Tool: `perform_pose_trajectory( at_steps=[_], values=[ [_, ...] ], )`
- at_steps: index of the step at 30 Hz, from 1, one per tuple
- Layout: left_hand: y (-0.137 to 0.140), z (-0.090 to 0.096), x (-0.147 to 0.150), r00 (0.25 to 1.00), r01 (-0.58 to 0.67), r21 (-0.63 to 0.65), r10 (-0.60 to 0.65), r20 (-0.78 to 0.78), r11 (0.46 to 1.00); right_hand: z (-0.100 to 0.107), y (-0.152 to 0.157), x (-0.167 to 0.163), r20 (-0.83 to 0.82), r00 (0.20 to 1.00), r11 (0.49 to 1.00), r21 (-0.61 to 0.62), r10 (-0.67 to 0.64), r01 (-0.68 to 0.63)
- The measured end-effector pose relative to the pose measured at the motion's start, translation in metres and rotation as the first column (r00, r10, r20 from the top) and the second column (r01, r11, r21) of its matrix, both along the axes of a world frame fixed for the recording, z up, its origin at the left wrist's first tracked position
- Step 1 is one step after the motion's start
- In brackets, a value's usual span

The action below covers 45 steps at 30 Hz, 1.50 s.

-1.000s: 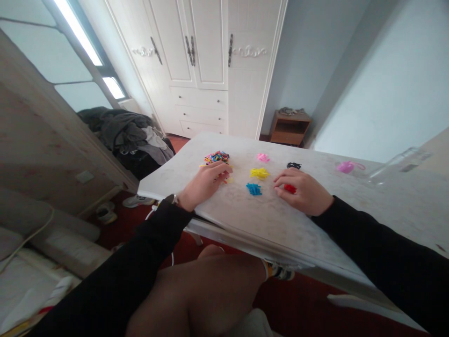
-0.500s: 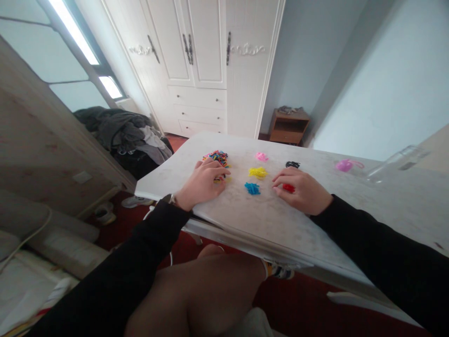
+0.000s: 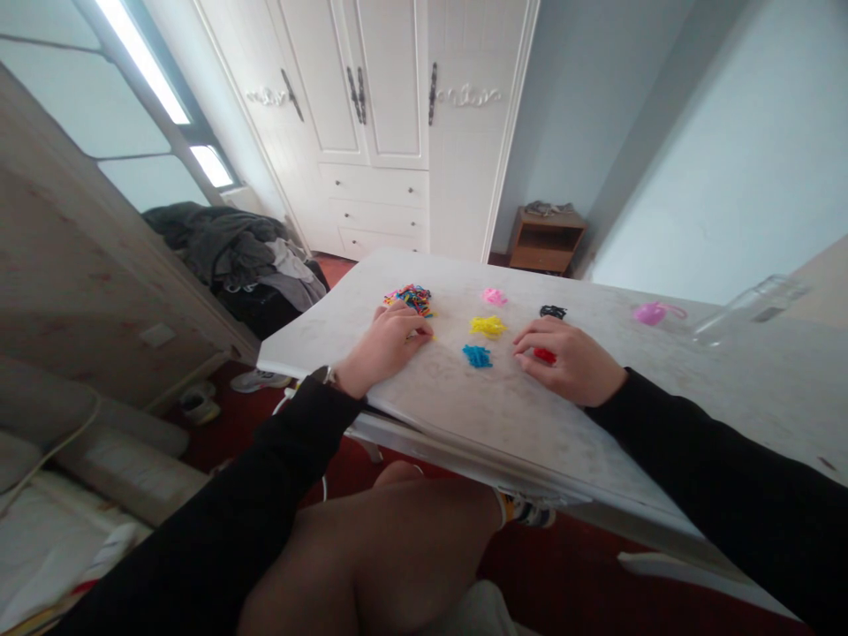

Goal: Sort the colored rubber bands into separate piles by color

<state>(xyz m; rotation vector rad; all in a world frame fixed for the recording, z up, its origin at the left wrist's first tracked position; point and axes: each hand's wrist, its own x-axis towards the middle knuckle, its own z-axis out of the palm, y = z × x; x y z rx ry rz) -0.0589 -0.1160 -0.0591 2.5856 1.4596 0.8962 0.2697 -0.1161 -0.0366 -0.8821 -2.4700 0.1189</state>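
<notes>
My left hand [image 3: 389,349] is at the near side of a mixed heap of small coloured strips [image 3: 412,297]. Its thumb and index finger are pinched together, and a tiny yellow strip [image 3: 433,336] shows at their tips. My right hand [image 3: 575,358] rests on the tabletop with fingers bent and the thumb a little apart. A small red pile [image 3: 545,355] is partly visible beneath its fingers. Just beyond that hand lies a black pile [image 3: 552,312]. Between my hands are a yellow pile [image 3: 488,327], a blue pile [image 3: 477,356] and, farther back, a pink pile [image 3: 494,296].
The white table [image 3: 424,397] has its near edge above my knees. To the right lie a purple-pink balloon-like thing [image 3: 650,314] and a clear bottle [image 3: 745,311] on its side. Behind stand a white wardrobe [image 3: 397,79] and a small brown cabinet [image 3: 547,238].
My left thumb and index finger have closed into a pinch near the mixed heap, where they were apart before. The right hand stays almost still over the red pile.
</notes>
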Motion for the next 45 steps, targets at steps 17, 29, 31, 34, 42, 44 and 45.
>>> perform_pose_trajectory(
  at_steps=[17,29,31,34,42,44,45],
  values=[
    [-0.006,0.006,0.003,0.969,0.102,0.109,-0.123,0.214,0.989,0.001,0.000,0.000,0.015,1.000,1.000,-0.008,0.007,-0.007],
    [-0.030,0.034,0.057,0.579,0.397,-0.223,-0.054,0.814,0.890,0.012,-0.010,-0.008,-0.144,0.988,0.998,0.034,0.063,-0.059],
    [-0.035,0.033,0.067,0.532,0.448,-0.244,-0.037,0.846,0.860,0.015,-0.014,-0.011,-0.182,0.980,0.997,0.015,0.076,-0.074],
    [-0.040,0.031,0.079,0.503,0.488,-0.259,-0.026,0.864,0.833,0.016,-0.021,-0.015,-0.252,0.963,0.995,0.006,0.095,-0.096],
    [-0.043,0.029,0.100,0.493,0.522,-0.272,-0.026,0.869,0.808,0.014,-0.030,-0.024,-0.435,0.900,0.994,-0.082,0.023,-0.065],
    [-0.043,0.028,0.104,0.490,0.510,-0.270,-0.018,0.871,0.817,0.013,-0.029,-0.024,-0.478,0.878,0.989,-0.137,-0.021,-0.051],
    [-0.043,0.027,0.105,0.487,0.502,-0.266,-0.015,0.873,0.823,0.012,-0.029,-0.025,-0.497,0.867,0.985,-0.163,-0.037,-0.051]
  ],
)
